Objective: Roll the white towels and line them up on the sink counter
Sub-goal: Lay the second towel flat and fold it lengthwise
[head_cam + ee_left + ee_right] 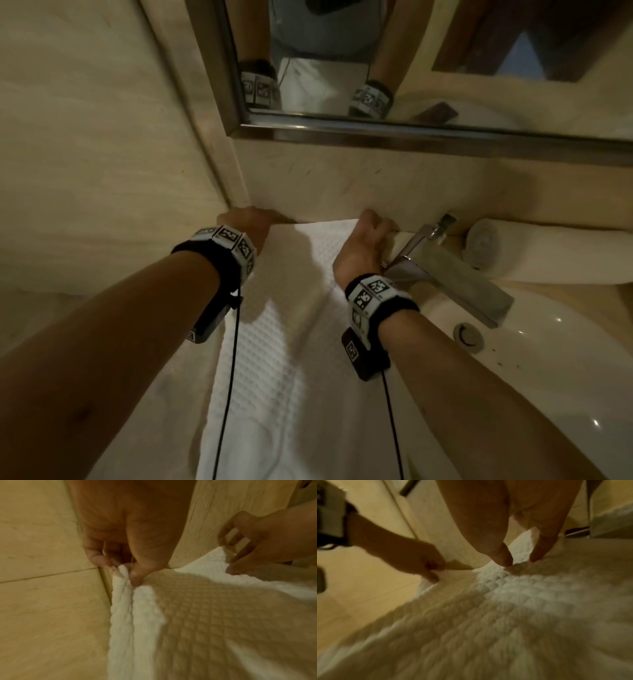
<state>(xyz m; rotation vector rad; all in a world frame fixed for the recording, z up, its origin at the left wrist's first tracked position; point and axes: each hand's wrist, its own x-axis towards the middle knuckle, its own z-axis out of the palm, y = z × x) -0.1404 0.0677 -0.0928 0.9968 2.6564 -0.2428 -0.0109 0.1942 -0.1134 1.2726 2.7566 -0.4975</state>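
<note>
Two hands on one unrolled towel, both at its far edge by the back wall. Left hand (250, 222) pinches the far-left corner of the white waffle-weave towel (291, 342): thumb and fingertips (135, 577) closed on a doubled-over bit of the edge, clear in the left wrist view. Right hand (368, 246) pinches the far-right corner, fingers curled, thumb (503, 557) and one finger pressing down into the fabric; the edge lifts slightly between them.

Towel lies flat and lengthwise on the beige stone counter (120, 359), running from the back wall toward the person, near end out of frame at the bottom. A lengthwise crease runs down it right of centre. Not rolled at all yet.

One rolled white towel (534, 253) already lies on the counter against the back wall, behind the sink (565, 394), right of the chrome faucet (455, 274); its spiral end faces left toward the faucet. Right hand sits just beside the faucet base; can't tell if it touches.

Mirror (411, 61) with metal frame above the counter reflects both forearms and wristbands. Each wrist carries a black band with marker tags and a cable trailing down. Both wrist views are motion-blurred in the lower half.
</note>
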